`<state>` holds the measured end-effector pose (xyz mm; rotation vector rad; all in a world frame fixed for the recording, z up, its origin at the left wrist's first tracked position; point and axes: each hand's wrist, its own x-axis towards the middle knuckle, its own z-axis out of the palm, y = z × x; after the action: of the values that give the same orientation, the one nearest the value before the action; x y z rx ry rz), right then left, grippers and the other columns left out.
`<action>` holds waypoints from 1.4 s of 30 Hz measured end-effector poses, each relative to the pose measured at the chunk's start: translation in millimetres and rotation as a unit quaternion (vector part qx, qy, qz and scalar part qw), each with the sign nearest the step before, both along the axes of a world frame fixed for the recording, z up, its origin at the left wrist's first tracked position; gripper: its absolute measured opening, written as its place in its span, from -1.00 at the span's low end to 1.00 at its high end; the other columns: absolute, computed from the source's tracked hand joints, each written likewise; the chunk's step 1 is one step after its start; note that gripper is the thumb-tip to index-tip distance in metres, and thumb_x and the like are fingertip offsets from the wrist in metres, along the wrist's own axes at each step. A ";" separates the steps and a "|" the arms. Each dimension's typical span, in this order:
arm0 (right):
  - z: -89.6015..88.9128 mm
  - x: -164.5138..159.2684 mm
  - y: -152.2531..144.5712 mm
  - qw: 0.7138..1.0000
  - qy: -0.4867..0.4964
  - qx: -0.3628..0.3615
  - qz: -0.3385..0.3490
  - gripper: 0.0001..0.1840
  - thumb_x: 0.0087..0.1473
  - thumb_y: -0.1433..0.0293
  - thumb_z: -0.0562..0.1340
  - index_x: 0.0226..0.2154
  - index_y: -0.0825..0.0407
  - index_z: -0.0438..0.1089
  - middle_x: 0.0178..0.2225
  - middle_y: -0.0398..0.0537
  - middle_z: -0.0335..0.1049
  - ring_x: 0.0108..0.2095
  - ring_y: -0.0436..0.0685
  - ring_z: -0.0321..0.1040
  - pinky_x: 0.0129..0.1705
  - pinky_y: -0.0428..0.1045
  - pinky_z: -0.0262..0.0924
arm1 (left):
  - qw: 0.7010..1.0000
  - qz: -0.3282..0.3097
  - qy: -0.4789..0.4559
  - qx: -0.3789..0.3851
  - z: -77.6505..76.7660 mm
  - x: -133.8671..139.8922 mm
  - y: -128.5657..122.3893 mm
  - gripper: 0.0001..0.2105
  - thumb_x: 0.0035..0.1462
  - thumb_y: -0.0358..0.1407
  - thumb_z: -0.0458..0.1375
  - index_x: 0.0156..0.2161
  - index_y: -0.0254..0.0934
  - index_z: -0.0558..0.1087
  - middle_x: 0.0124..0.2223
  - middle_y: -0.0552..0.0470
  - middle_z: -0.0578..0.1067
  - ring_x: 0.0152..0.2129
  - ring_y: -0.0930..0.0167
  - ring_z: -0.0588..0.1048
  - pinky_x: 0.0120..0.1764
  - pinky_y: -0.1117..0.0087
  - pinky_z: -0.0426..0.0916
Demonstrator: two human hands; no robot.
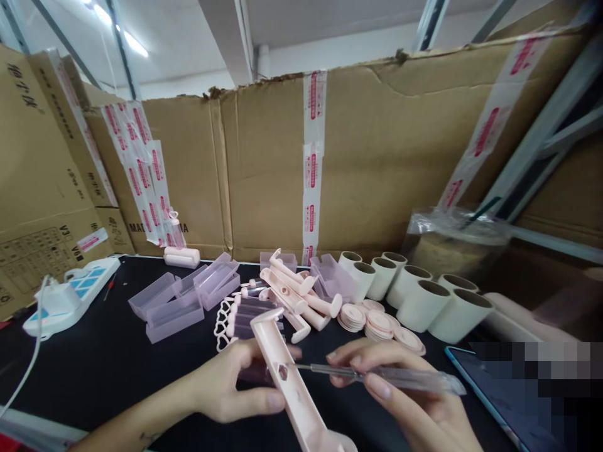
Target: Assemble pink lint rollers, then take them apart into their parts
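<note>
My left hand [235, 384] grips a long pale pink plastic holder [296, 395], trough-shaped with raised ends and a hole partway along it. Between the fingers of my right hand [400, 383] is a screwdriver [405, 378] with a see-through handle. Its thin shaft points left, and the tip reaches the holder near the hole; whether it touches a screw I cannot tell. Behind my hands lies a pile of similar pink holders [287, 285]. Heart-shaped pink loops [222, 323] on see-through purplish pieces lie just beyond my left hand.
Translucent purple boxes [174, 319] lie left of the pile. On the right stand several white tubes [421, 306] beside stacked pink discs [379, 324]. A phone [490, 389] lies at far right, a power strip [98, 279] at left. Cardboard [264, 176] walls the table's back.
</note>
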<state>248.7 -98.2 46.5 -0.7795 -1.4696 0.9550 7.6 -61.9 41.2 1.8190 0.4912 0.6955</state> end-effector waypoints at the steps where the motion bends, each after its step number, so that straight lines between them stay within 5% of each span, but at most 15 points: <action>1: 0.2 -0.3 -0.3 1.000 0.003 -0.023 -0.006 -0.91 0.01 0.30 0.26 -0.40 -0.05 0.44 -0.35 -0.05 0.51 -0.42 0.13 0.49 -0.32 -0.02 0.40 | 1.000 0.006 0.023 0.003 1.1 -0.4 0.6 -0.62 0.08 -0.19 0.14 -0.01 -0.34 0.32 -0.10 -0.14 0.44 -0.17 0.27 0.44 -0.13 0.33 0.34; 5: 0.2 -2.8 -0.9 0.994 0.046 -0.093 -0.030 -0.85 -0.08 0.24 0.32 -0.46 -0.03 0.45 -0.45 -0.07 0.53 -0.45 0.14 0.51 -0.35 -0.05 0.40 | 0.997 0.020 0.060 0.037 1.6 -0.9 1.5 -0.63 0.09 -0.10 0.10 -0.13 -0.39 0.41 -0.19 -0.13 0.47 -0.25 0.28 0.45 -0.18 0.35 0.35; 19: -0.2 -8.7 3.0 0.991 0.057 -0.124 -0.012 -0.80 -0.09 0.24 0.32 -0.47 0.04 0.42 -0.56 0.00 0.53 -0.54 0.17 0.48 -0.41 0.05 0.40 | 0.995 0.031 0.079 0.052 1.3 0.1 1.2 -0.50 0.03 0.04 0.07 -0.16 -0.40 0.46 -0.31 -0.10 0.48 -0.43 0.37 0.41 -0.35 0.44 0.32; 42: 0.9 -7.3 -2.7 0.997 -0.002 -0.080 -0.013 -0.84 -0.08 0.22 0.30 -0.47 -0.03 0.46 -0.54 -0.03 0.54 -0.43 0.24 0.50 -0.31 0.08 0.39 | 0.997 0.000 0.071 0.035 4.8 -1.5 2.7 -0.52 0.06 0.03 0.06 -0.14 -0.39 0.42 -0.24 -0.11 0.47 -0.36 0.33 0.44 -0.30 0.41 0.34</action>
<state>241.4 -100.9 47.4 -0.9145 -1.3953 1.0619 6.2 -59.1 46.0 1.9428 0.5667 0.5925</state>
